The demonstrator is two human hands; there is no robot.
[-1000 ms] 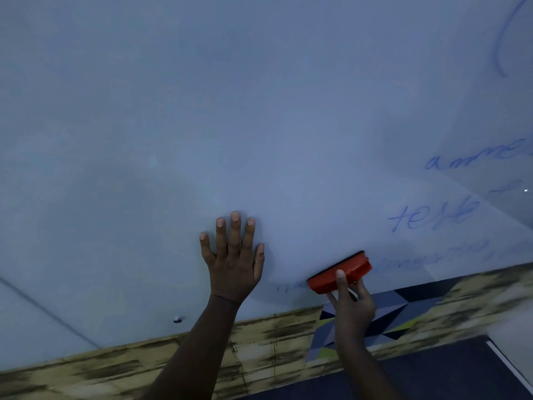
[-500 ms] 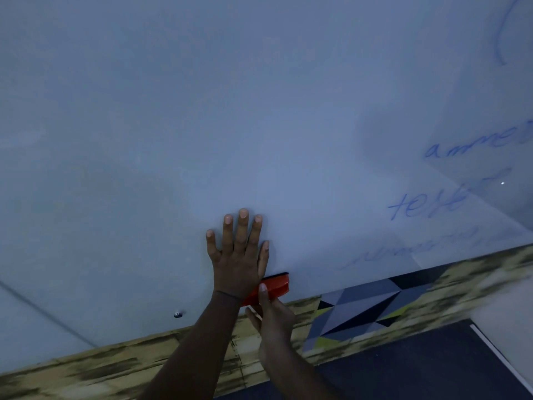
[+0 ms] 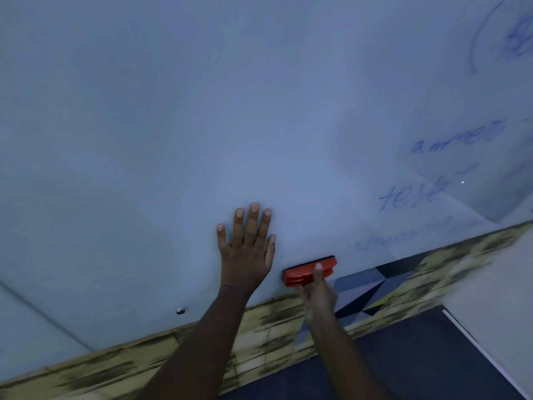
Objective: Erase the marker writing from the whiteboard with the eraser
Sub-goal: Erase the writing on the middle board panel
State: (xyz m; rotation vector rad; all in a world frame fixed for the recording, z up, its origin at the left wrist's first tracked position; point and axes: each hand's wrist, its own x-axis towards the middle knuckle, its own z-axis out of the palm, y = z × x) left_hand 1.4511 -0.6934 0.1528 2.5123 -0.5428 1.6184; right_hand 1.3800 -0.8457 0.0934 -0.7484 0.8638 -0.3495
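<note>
A large whiteboard [image 3: 202, 125] fills most of the view. Blue marker writing [image 3: 409, 197] remains at its right side, with a fainter smeared line [image 3: 403, 238] below it and more scrawl at the top right [image 3: 519, 39]. My left hand [image 3: 246, 249] presses flat on the board, fingers straight and spread. My right hand [image 3: 318, 290] grips a red eraser [image 3: 305, 271] with a dark felt face, held against the board's lower edge just right of my left hand.
Below the board runs a yellowish brick-pattern wall strip [image 3: 115, 368] with a grey and black geometric panel [image 3: 366, 287]. A dark floor [image 3: 403, 362] lies beneath. A small metal mounting stud [image 3: 180, 311] sits near the board's lower left.
The eraser swept left along the board's bottom edge until it tucked under my left hand, then came back right a little. My left hand stayed flat in place.
</note>
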